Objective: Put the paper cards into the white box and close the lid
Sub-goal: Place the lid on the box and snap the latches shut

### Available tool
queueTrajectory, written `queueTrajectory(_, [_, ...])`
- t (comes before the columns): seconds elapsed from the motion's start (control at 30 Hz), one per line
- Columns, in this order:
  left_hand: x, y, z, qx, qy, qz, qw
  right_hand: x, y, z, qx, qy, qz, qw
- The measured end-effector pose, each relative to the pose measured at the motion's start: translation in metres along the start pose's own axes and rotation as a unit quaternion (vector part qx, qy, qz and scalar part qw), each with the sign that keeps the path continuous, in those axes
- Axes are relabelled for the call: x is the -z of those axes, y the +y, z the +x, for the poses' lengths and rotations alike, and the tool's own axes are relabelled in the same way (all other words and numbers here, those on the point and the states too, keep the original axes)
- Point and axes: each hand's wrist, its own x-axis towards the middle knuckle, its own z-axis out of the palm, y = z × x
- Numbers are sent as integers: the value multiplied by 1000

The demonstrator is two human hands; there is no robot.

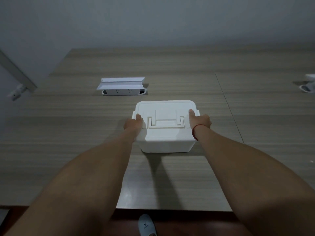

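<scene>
The white box (166, 133) stands on the wooden table (68, 133), near its middle, and its lid (164, 108) lies flat on top, with the handle folded down. The left hand (133, 123) grips the left side of the box, its thumb on the lid edge. The right hand (199, 120), with a red string at the wrist, grips the right side in the same way. Behind the box is an open socket tray (121, 86) in the table. No cards can be seen.
</scene>
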Motion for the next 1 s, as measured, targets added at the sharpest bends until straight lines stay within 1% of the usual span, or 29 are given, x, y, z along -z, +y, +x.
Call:
queueTrajectory(0.1, [0,-1,5,15,-13,-9,1000,4,3,3,-45,-30,20,998])
queueTrajectory(0.23, [0,-5,5,29,-6,-35,999,7,2,5,-53,-49,27,997])
queueTrajectory(0.3, [-1,-5,6,24,41,-12,999,7,3,5,-59,-54,35,996])
queueTrajectory(0.33, [-2,-5,6,3,78,6,997,6,4,4,-60,-44,35,997])
queueTrajectory(0.4, [-5,-6,1,-56,146,33,987,3,5,3,-48,3,22,999])
queueTrajectory(0.47, [-9,-8,-5,-83,179,34,980,0,4,1,-26,41,9,999])
queueTrajectory(0.57, [-9,-10,-8,-87,179,29,980,-1,5,0,-5,53,-5,999])
queueTrajectory(0.7, [-6,-9,-6,-73,153,32,985,2,6,-1,34,77,-80,993])
queueTrajectory(0.77, [-7,-9,-7,-79,148,51,985,0,7,1,52,81,-86,992])
queueTrajectory(0.87, [-9,-8,-8,-137,153,78,976,-4,7,1,59,75,-51,994])
queueTrajectory(1.0, [-8,-8,-4,-196,163,77,964,-5,6,2,66,70,-51,994])
